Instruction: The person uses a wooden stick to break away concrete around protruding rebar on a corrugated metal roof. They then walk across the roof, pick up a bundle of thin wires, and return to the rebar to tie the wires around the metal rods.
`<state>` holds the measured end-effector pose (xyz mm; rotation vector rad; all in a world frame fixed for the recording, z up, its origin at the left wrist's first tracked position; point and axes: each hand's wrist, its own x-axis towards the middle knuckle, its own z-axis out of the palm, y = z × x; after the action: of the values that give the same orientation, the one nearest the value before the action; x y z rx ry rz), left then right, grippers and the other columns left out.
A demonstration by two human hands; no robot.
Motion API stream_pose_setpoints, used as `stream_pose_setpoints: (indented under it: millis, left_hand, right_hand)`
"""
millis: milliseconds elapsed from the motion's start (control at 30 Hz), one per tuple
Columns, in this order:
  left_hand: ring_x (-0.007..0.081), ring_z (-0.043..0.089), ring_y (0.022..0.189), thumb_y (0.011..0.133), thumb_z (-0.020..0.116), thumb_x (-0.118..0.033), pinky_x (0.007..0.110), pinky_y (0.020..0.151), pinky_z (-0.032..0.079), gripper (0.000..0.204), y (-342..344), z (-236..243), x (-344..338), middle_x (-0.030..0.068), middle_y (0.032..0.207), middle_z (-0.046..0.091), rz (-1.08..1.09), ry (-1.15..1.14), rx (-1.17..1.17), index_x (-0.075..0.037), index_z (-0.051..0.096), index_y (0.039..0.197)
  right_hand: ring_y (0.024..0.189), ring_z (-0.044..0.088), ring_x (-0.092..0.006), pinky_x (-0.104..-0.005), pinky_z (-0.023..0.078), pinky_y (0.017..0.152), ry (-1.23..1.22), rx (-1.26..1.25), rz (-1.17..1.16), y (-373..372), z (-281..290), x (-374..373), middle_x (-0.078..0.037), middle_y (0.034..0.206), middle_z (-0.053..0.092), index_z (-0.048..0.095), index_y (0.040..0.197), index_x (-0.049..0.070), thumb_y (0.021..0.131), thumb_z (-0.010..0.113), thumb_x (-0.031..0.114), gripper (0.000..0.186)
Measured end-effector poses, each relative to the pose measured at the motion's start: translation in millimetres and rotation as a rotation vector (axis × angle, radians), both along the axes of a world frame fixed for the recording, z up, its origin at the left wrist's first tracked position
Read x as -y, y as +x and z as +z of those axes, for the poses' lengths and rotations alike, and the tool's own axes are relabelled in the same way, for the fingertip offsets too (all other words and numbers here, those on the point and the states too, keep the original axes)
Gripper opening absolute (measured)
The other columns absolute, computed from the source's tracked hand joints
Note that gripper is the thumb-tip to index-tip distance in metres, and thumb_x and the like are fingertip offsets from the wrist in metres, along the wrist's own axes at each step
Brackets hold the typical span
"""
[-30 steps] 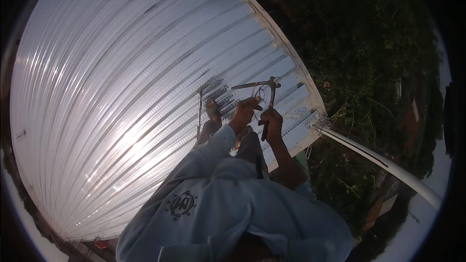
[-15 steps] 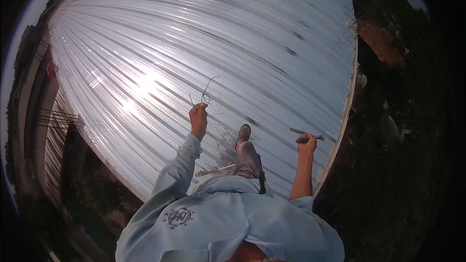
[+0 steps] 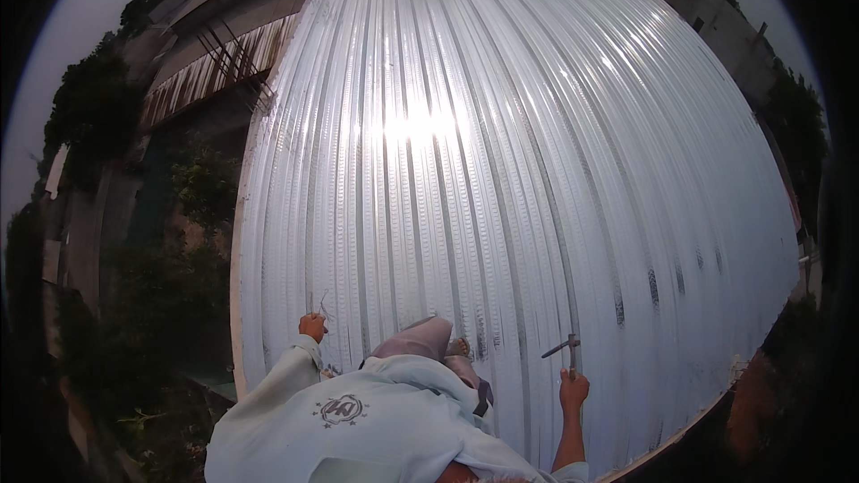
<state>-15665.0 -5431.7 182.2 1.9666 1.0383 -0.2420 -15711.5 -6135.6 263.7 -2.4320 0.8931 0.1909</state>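
A hammer-like tool (image 3: 573,345) is held above the metal roof, to the right of the body, its head uppermost and a dark, narrow arm pointed leftward. Its handle is gripped by the right hand (image 3: 574,389), whose fingers are closed around it. A thin wire (image 3: 326,304) is held on the other side, near the roof's left edge; it is pinched in the left hand (image 3: 312,327), the fingers closed and the loose ends raised above them. The two hands are kept well apart. Between them, a bent knee (image 3: 420,338) in dull mauve trousers and a foot (image 3: 460,347) are seen. The torso is covered by a pale shirt (image 3: 403,411) marked with a dark round emblem. Ribbed, silvery sheeting is spread across the metal roof (image 3: 420,241), by which bright glare is thrown back. Beyond its left edge, a rusty corrugated roof (image 3: 215,80) and dark foliage (image 3: 98,116) are seen.
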Motion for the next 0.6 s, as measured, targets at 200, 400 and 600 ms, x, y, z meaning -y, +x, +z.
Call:
stream_pose_setpoints:
  millis: [200, 400, 600]
  left_hand:
    - [0.0207, 0.062, 0.057, 0.083, 0.064, -0.025, 0.034, 0.054, 0.048, 0.027, -34, -41, 46, 0.0124, 0.072, 0.071, -1.176, 0.497, -0.023, -0.002, 0.072, 0.095]
    - [0.0218, 0.063, 0.056, 0.084, 0.064, -0.028, 0.035, 0.052, 0.048, 0.03, 122, -57, 81, 0.0121, 0.071, 0.07, -1.144, 0.498, -0.18, -0.001, 0.072, 0.094]
    - [0.0166, 0.054, 0.048, 0.086, 0.066, -0.02, 0.033, 0.042, 0.041, 0.019, 374, 31, 83, 0.0112, 0.07, 0.065, 0.215, -0.244, 0.011, -0.002, 0.069, 0.093]
  right_hand:
    - [0.072, 0.062, -0.0374, -0.0487, 0.048, 0.069, -0.222, 0.388, 0.436, 384, 111, 3, -0.018, 0.078, 0.062, 0.061, 0.071, -0.001, 0.08, 0.075, 0.022, 0.028]
    - [0.065, 0.056, -0.0209, -0.0399, 0.045, 0.065, 0.344, 0.735, 0.118, 578, 123, -113, -0.012, 0.065, 0.058, 0.06, 0.071, -0.004, 0.091, 0.069, 0.027, 0.038]
    - [0.07, 0.062, -0.0289, -0.0425, 0.047, 0.065, 0.372, 0.753, 0.418, 661, 105, -192, -0.016, 0.076, 0.063, 0.066, 0.087, -0.004, 0.091, 0.069, 0.024, 0.028]
